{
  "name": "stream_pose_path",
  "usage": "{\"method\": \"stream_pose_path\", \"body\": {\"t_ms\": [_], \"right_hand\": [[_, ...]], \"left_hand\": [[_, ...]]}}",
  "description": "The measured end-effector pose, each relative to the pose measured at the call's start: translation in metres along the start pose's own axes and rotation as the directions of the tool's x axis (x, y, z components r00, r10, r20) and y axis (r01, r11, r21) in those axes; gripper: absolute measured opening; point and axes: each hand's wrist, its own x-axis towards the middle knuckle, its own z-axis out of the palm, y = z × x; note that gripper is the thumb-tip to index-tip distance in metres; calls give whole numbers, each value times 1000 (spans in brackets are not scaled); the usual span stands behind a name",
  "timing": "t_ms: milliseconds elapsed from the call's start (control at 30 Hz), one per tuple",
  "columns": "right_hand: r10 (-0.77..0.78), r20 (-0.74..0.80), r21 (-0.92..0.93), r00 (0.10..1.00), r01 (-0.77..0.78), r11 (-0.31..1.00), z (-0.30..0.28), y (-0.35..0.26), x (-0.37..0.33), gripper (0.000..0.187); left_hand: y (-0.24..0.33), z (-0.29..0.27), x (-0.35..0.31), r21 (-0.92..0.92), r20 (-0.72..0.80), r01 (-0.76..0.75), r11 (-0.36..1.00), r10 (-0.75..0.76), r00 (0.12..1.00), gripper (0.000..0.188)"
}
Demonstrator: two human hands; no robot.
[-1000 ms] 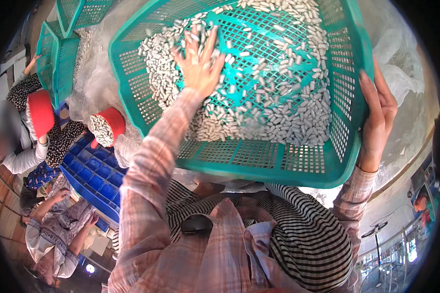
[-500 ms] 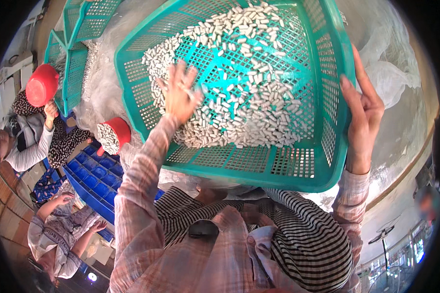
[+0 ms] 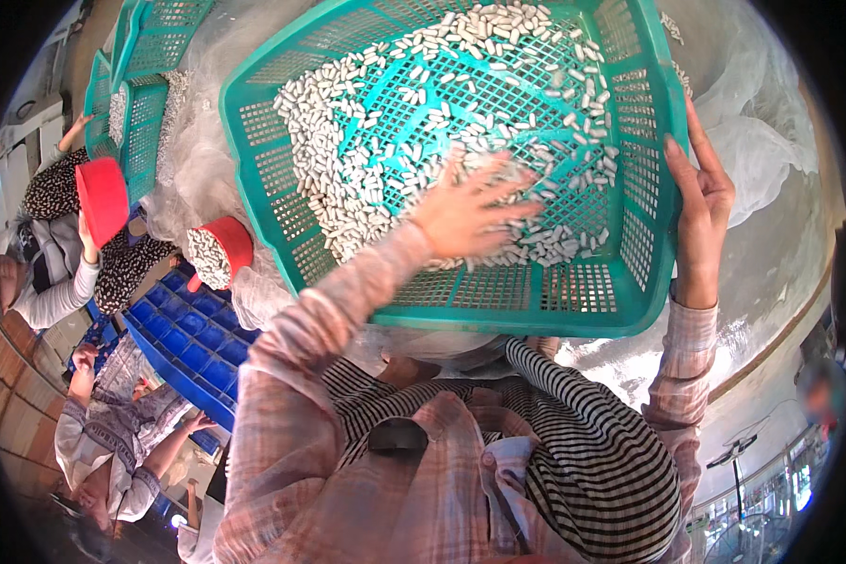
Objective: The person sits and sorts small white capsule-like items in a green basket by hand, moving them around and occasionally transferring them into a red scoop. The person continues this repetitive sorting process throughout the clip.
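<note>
In front of me a large green plastic basket (image 3: pixel 498 320) with slotted walls and a mesh bottom is tilted slightly. Small white capsule-shaped pieces (image 3: pixel 324 160) lie spread over its bottom, thickest along the left side and the far edge. My left hand (image 3: pixel 475 209) is over the pieces near the basket's middle, its fingers spread and a little blurred; it touches or skims them and grips nothing. With fingers outside and thumb at the rim, my right hand (image 3: pixel 705 202) holds the basket's right wall.
A red scoop (image 3: pixel 224 252) full of white pieces stands left of the basket. Beyond it are a blue compartment tray (image 3: pixel 183 334) and more green baskets (image 3: pixel 144 122). One co-worker holds a red scoop (image 3: pixel 102 199); another person (image 3: pixel 113 442) sits at lower left. Clear plastic sheeting (image 3: pixel 757 141) lies around.
My left hand has swept right and slightly toward me across the basket, shifting the pieces. The basket has tipped and moved a little. The co-worker's red scoop has turned and lowered.
</note>
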Motion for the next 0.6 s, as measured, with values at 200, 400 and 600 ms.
{"method": "stream_pose_path", "body": {"t_ms": [200, 400, 600], "right_hand": [[-4, -18, 28, 1000, 4, 1000, 0, 13, 8, 47], [-3, -27, -84, 1000, 1, 996, 17, -11, 8, 48], [-9, -119, -155, 993, -9, 988, 36, -40, -4, 47]], "left_hand": [[-105, -11, -29, 43, -380, 628, 777, -568, 730, 63], [-12, -21, 110, -100, -518, 538, 837, -505, 690, 68], [40, -15, 21, -177, -100, -35, 984, 17, 995, 65]]}}
